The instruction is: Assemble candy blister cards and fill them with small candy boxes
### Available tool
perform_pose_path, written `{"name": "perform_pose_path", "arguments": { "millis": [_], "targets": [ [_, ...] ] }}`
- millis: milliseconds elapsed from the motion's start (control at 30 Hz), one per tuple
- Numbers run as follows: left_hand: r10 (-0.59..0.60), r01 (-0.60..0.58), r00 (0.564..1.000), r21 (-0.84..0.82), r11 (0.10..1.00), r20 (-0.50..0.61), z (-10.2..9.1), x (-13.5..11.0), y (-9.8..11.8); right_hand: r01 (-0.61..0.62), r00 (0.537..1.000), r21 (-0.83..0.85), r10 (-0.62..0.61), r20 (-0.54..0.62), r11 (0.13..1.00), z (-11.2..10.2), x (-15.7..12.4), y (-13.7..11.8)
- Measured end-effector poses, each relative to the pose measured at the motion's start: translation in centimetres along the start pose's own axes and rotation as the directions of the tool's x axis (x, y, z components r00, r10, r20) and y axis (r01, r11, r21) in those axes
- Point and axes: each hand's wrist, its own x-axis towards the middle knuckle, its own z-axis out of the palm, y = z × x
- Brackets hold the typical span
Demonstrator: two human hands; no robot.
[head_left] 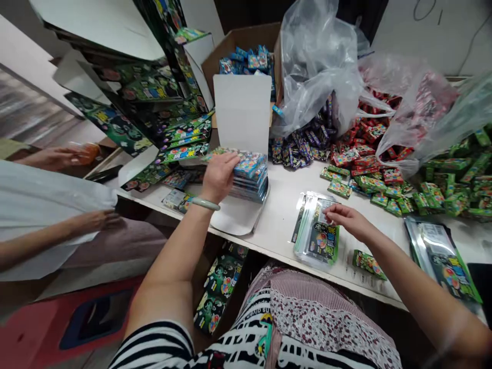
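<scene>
My left hand (220,177), a bangle on its wrist, is closed over the edge of a colourful flat packet (246,160). That packet lies on a stack of similar packets (249,185) standing in an open box (242,107) with its white lid raised. My right hand (346,219) hovers over a pile of clear zip bags (317,238) with dark green printed fronts. Its fingers are loosely bent and apart, with nothing visible between them. A small green candy pack (369,264) lies by my right forearm.
Purple (300,143), red (361,148) and green candy packs (434,195) lie heaped along the back, partly under plastic bags (319,56). A carton (242,38) holds blue packs. Printed boxes (154,92) stack at left. Further left, another person's hands (57,158) show. More zip bags (442,256) lie right.
</scene>
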Motion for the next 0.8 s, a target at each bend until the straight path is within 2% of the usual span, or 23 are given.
{"name": "perform_pose_path", "arguments": {
  "millis": [100,167,233,267,333,400,433,467,533,567,633,667,800],
  "targets": [
    [-0.076,0.06,0.976,0.083,0.995,0.204,2.1,-1.4,-2.1,-0.004,0.999,-0.078,0.007,0.038,0.997,0.3,0.1,1.0],
    [-0.068,0.044,0.954,0.087,0.995,0.291,2.4,-2.3,-2.5,-0.002,0.999,-0.119,0.008,0.047,0.993,-0.1,0.5,1.6],
    [-0.062,0.044,0.951,0.066,0.997,0.302,2.1,-2.8,-2.1,0.005,0.999,-0.162,0.004,0.054,0.987,-0.8,1.2,2.2],
    [-0.075,0.062,0.96,0.059,0.996,0.27,2.0,-3.1,-1.5,0.014,0.999,-0.2,-0.003,0.052,0.98,-1.2,1.7,2.4],
    [-0.121,0.117,0.98,0.034,0.993,0.155,2.4,-3.7,1.0,0.072,0.997,-0.351,-0.065,0.032,0.933,-1.9,2.9,2.8],
    [-0.141,0.147,0.985,-0.061,0.987,0.096,4.2,-4.7,5.0,0.16,0.983,-0.599,-0.18,0.028,0.784,-2.3,4.1,3.0],
    [-0.119,0.142,0.981,-0.148,0.979,0.152,5.5,-5.3,7.4,0.188,0.974,-0.72,-0.219,0.052,0.668,-2.3,4.6,3.0],
    [-0.075,0.14,0.962,-0.241,0.96,0.262,7.0,-6.0,9.9,0.201,0.969,-0.814,-0.23,0.086,0.544,-2.2,5.0,3.0],
    [-0.048,0.234,0.867,-0.32,0.918,0.496,9.8,-7.3,14.5,0.191,0.975,-0.919,-0.174,0.137,0.346,-1.7,5.5,2.7],
    [-0.061,0.292,0.811,-0.312,0.904,0.582,11.0,-7.8,16.3,0.179,0.98,-0.942,-0.132,0.146,0.286,-1.4,5.5,2.5],
    [-0.12,0.383,0.728,-0.256,0.888,0.675,12.7,-8.4,18.6,0.157,0.987,-0.962,-0.081,0.142,0.225,-0.8,5.5,1.9],
    [-0.154,0.412,0.711,-0.23,0.882,0.686,13.2,-8.4,19.1,0.147,0.989,-0.966,-0.062,0.136,0.215,-0.5,5.5,1.6],
    [-0.226,0.459,0.704,-0.188,0.868,0.673,14.3,-8.0,18.7,0.115,0.993,-0.965,-0.025,0.112,0.236,0.2,5.9,0.7]
  ]
}}
